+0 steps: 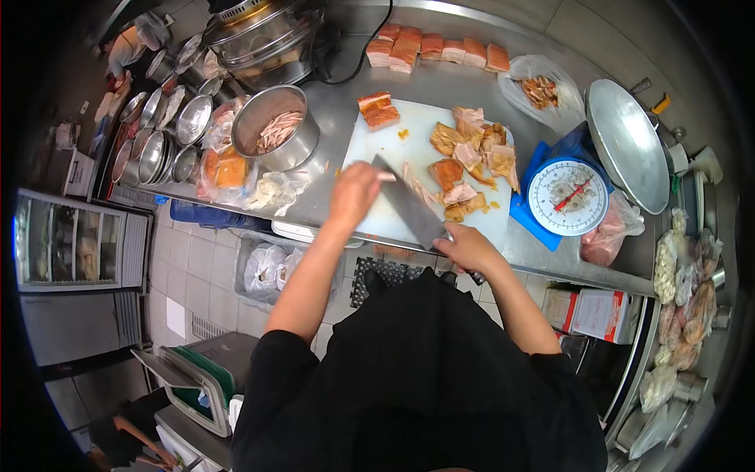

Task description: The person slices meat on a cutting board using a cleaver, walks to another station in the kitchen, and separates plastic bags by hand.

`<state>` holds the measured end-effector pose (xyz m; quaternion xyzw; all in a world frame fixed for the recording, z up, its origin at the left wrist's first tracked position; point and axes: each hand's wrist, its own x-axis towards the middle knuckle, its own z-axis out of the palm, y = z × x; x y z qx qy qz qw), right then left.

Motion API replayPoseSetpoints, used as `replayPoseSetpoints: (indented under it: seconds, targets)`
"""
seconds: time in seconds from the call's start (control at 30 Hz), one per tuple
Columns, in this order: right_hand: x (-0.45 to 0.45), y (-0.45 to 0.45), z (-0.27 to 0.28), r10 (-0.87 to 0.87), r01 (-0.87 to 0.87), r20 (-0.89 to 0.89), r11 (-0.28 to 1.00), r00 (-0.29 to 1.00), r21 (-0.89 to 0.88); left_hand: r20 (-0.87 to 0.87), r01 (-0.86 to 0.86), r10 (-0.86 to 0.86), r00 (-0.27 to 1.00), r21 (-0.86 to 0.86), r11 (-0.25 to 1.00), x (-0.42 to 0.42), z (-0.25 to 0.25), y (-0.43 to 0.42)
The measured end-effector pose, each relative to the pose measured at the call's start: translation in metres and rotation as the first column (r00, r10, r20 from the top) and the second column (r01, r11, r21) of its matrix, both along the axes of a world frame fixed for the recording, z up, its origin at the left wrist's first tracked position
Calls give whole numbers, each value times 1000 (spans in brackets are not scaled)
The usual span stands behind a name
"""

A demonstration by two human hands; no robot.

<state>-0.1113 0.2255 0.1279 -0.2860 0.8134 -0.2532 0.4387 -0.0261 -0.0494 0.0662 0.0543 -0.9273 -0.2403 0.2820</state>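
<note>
My right hand [465, 247] grips the handle of a large cleaver [410, 206], its wide blade slanting up and left over the white cutting board [370, 149]. My left hand [354, 193], slightly blurred, is closed at the blade's left side, its fingertips on a small strip of pork [386, 177]. Right of the blade lie thin pork slices [421, 187]. Further right are a chunk of roast pork [446, 175] and a pile of browned trimmings [472, 141]. A larger pork block [378, 112] rests at the board's upper left corner.
A steel pot [303, 138] holding pork strips [279, 130] stands left of the board. Pork blocks [452, 50] line the counter's back. To the right are a blue scale [568, 197], its metal pan [629, 145] and a plastic bag of scraps [541, 93].
</note>
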Motion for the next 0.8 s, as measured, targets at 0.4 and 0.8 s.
replayPoseSetpoints:
  seconds: [0.4,0.8]
  targets:
    - [2,-37,18,69,-99,-460,994,885,-42,126,54,-54,991,2,999,25,-23,21]
    - [-5,-90,-8,223,-206,-472,975,853,87,117,59,-55,992,-26,998,17,-26,18]
